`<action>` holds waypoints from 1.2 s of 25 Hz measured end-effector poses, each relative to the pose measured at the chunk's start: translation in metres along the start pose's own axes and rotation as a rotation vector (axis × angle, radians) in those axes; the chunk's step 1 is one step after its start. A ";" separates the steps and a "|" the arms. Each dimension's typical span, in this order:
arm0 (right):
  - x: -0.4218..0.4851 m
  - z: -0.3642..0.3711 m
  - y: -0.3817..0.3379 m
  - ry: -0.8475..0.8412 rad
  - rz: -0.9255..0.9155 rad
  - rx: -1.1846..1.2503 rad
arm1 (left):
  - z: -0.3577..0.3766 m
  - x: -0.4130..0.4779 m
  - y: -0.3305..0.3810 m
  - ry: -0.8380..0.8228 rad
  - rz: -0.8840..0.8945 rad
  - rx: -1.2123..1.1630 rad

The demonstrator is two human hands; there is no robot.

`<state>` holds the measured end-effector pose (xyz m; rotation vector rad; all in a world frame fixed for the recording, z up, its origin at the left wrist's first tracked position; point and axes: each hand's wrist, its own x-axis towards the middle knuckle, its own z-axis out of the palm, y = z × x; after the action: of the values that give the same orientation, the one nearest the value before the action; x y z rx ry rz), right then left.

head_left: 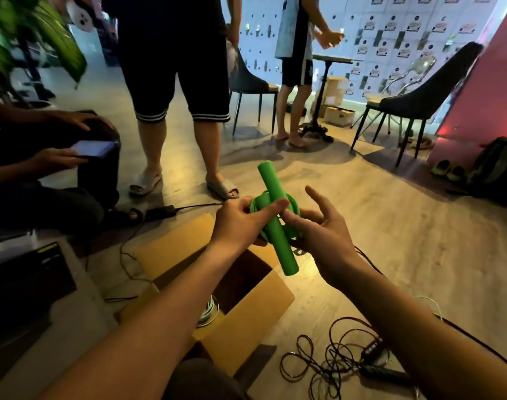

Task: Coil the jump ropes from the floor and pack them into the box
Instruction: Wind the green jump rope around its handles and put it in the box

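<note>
A pale wooden floor point(390, 226) fills the scene; on it, far and left of centre, one person in dark striped-hem shorts point(177, 67) stands in slippers, with a second, barefoot person point(295, 53) further right beside a small pedestal table point(330, 60); a seated person point(30, 197) at the left edge holds a lit phone point(93, 148); two dark chairs point(419, 99) stand far off, one on each side of that table, and a backpack point(494, 168) leans at the far right. Near centre, the open cardboard box point(171, 246) lies with its flaps spread; a pale coiled rope point(209, 310) shows inside it at its near edge. To the near right a black jump rope point(333, 362) lies loose and tangled on the floor, apart from the box. Above the box's far side, the green jump rope point(278, 226) is held off the floor, its cord looped round two handles, the longer one slanting from far to near. The left hand point(240, 223) grips this bundle, thumb and forefinger curled across the handles. The right hand point(318, 226) has its upper fingers spread and straight, one tip touching the long handle; its lower fingers reach under the coil, and I cannot tell whether they clasp it.
</note>
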<state>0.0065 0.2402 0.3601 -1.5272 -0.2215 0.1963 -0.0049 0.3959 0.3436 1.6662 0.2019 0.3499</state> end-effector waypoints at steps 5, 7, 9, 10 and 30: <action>0.068 0.002 0.085 -0.283 0.310 -0.222 | -0.014 0.024 -0.100 -0.051 -0.278 0.000; 0.093 0.006 0.132 -0.343 0.364 -0.299 | -0.015 0.033 -0.146 -0.047 -0.364 0.004; 0.111 0.012 0.178 -0.386 0.409 -0.313 | -0.018 0.043 -0.191 -0.042 -0.432 0.025; 0.118 0.014 0.196 -0.391 0.434 -0.305 | -0.019 0.047 -0.210 -0.042 -0.467 0.033; 0.122 0.021 0.286 -0.359 0.690 -0.400 | -0.015 0.044 -0.313 -0.085 -0.642 0.116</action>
<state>0.1216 0.3029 0.0774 -1.9154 -0.0034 1.0282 0.0538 0.4643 0.0406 1.6285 0.6808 -0.2204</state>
